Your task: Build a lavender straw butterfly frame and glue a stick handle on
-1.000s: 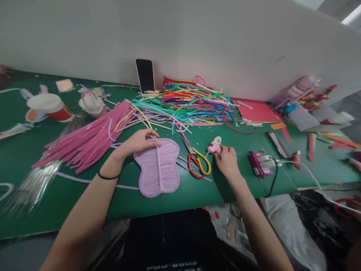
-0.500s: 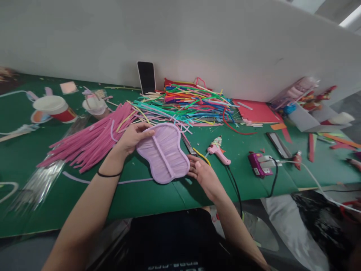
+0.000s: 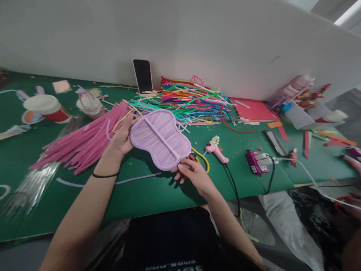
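Note:
A lilac pipe-cleaner panel [image 3: 160, 137], rounded and pinched in at the waist, is held up over the table. A straight lilac strip runs along its middle. My left hand [image 3: 123, 136] grips its left end, the fingertips hidden behind it. At the lower right edge, my right hand [image 3: 193, 174] pinches the rim between thumb and fingers. Below the panel a loose lilac pipe cleaner [image 3: 138, 178] lies on the table. Pliers with yellow handles [image 3: 205, 160] lie just beyond my right hand, partly hidden by the panel.
Pink pipe cleaners [image 3: 84, 137] are heaped at left, multicoloured ones [image 3: 191, 99] at the back. A pink glue gun [image 3: 216, 148] with a black cord lies at right, near a purple power adapter [image 3: 254, 162]. A phone [image 3: 143, 76] leans on the wall. A paper cup [image 3: 47, 107] stands far left.
The panel has been raised slightly and turned, its left end swinging outward to the left. My right hand has moved from beside its right edge to a pinch on its lower right rim.

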Demonstrator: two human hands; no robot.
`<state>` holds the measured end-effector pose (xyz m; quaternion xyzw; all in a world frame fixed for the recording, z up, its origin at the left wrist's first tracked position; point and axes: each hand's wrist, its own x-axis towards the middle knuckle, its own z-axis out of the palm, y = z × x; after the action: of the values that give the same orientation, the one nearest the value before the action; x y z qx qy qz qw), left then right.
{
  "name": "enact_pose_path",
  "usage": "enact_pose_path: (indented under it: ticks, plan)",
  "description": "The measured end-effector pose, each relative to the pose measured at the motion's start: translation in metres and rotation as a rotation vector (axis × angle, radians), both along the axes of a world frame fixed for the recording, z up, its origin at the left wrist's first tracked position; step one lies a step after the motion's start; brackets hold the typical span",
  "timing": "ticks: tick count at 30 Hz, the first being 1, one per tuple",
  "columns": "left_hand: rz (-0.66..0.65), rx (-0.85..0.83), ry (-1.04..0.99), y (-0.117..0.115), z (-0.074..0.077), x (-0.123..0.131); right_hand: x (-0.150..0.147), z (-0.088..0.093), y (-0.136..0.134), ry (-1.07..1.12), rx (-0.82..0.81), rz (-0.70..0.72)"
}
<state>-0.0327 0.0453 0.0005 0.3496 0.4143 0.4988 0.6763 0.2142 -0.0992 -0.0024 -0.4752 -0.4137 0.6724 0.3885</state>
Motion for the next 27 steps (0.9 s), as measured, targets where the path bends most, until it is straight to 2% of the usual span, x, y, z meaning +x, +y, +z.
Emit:
enact_pose_path:
  ticks: [3, 6, 10, 14, 18, 20, 23, 27]
  plan:
    - [-0.067, 0.082, -0.086, -0.012, 0.01, 0.003, -0.007, 0.001, 0.004, 0.043, 0.04, -0.076]
    - [-0.074, 0.214, -0.122, -0.032, 0.017, 0.011, -0.018, 0.003, 0.008, 0.072, 0.084, -0.109]
    - [-0.139, 0.101, -0.05, -0.055, 0.017, 0.024, -0.036, 0.002, 0.015, 0.101, 0.115, -0.14]
    - [-0.118, 0.074, 0.022, -0.057, 0.017, 0.037, -0.051, 0.0, 0.019, 0.079, 0.164, -0.244]
    - [-0.015, 0.051, -0.042, -0.047, 0.014, 0.044, -0.053, -0.003, 0.017, 0.048, 0.146, -0.172]
    - [0.078, -0.012, -0.117, -0.041, 0.013, 0.037, -0.047, -0.006, 0.016, 0.018, 0.129, -0.119]
    - [0.223, -0.088, -0.201, -0.031, 0.012, 0.009, -0.032, -0.009, 0.014, -0.105, 0.164, -0.098]
    - [0.363, -0.167, -0.262, -0.021, 0.011, -0.036, -0.016, -0.006, 0.016, -0.471, 0.305, -0.087]
